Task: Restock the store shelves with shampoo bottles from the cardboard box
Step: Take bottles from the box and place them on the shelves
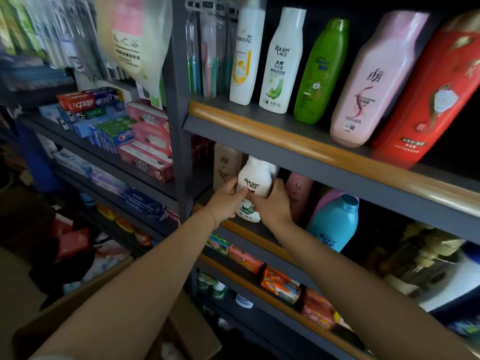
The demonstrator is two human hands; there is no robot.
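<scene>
A white shampoo bottle [255, 181] with dark lettering stands upright on the middle shelf [244, 231], between a beige bottle [224, 165] and a pink bottle [298, 193]. My left hand [225, 201] grips its left side and my right hand [272, 203] grips its right side, fingers curled round it. A blue bottle [335, 222] stands further right on the same shelf. The cardboard box [85, 289] shows at the bottom left, partly hidden under my left forearm.
The upper shelf [272, 133] carries white, green, pink and red bottles [376, 79]. Toothpaste boxes [124, 128] fill the left rack, beyond a grey upright post [179, 126]. Soap packs [280, 284] lie on the shelf below my hands.
</scene>
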